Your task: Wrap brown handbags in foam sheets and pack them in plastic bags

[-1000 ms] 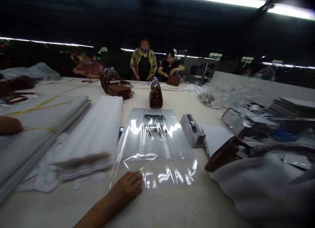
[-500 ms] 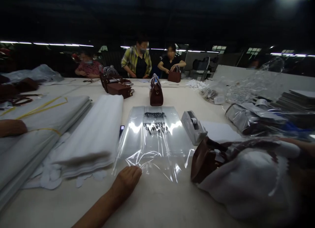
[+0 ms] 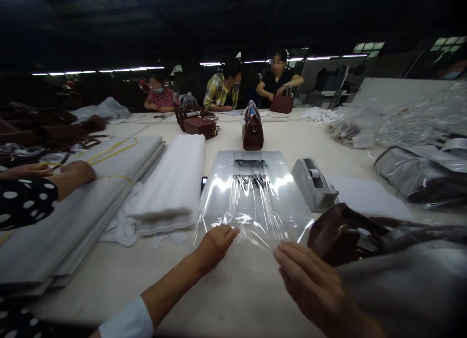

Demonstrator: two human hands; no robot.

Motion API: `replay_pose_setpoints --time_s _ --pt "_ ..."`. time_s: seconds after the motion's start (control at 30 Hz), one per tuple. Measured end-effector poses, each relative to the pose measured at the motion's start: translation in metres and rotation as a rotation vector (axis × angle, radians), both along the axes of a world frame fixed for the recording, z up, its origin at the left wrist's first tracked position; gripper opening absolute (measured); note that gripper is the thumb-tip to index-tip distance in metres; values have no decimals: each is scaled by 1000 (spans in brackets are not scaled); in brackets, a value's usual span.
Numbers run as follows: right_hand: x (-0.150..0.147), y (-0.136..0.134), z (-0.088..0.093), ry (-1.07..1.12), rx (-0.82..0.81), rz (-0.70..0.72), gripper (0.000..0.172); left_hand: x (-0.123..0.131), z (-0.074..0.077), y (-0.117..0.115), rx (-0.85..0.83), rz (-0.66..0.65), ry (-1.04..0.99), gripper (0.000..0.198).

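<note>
A stack of clear plastic bags (image 3: 251,206) with black printing lies flat in front of me. My left hand (image 3: 217,243) is closed, with thumb and forefinger pinching the near edge of the top plastic bag. By the stack's near right corner, my right hand (image 3: 306,275) has its fingers stretched out; it is slightly blurred, and I cannot tell whether it touches the film. Just beyond that hand a dark brown handbag (image 3: 335,233) lies partly inside a whitish cloth bag (image 3: 408,275). Another brown handbag (image 3: 253,133) stands upright behind the plastic stack.
A tape dispenser (image 3: 314,185) stands right of the stack. To the left lie folded white sheets (image 3: 171,177) and a large pile of grey-white sheets (image 3: 83,216) under a co-worker's hand (image 3: 78,172). Several people work across the table around brown handbags (image 3: 199,124).
My view has turned left. My right hand has come from the handbag at the right to the plastic stack. The left hand now pinches the film; the neighbour's arm reaches further in.
</note>
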State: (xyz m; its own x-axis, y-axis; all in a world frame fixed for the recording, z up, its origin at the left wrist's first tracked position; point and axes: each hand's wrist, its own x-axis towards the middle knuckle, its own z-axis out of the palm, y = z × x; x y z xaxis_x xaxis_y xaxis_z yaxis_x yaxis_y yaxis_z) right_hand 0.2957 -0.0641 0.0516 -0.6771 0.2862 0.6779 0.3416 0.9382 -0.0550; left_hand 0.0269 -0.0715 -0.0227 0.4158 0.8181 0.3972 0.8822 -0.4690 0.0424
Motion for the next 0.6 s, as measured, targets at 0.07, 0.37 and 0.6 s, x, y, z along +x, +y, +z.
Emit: replay_pose_setpoints --time_s 0.07,0.37,0.6 --pt "-34 9 -22 -37 19 55 31 1 1 -1 -10 2 21 19" --pt "-104 56 -61 222 214 -42 27 -3 25 14 -6 84 153 11" --pt "-103 71 -76 157 425 -55 32 -34 50 22 -39 215 219 13"
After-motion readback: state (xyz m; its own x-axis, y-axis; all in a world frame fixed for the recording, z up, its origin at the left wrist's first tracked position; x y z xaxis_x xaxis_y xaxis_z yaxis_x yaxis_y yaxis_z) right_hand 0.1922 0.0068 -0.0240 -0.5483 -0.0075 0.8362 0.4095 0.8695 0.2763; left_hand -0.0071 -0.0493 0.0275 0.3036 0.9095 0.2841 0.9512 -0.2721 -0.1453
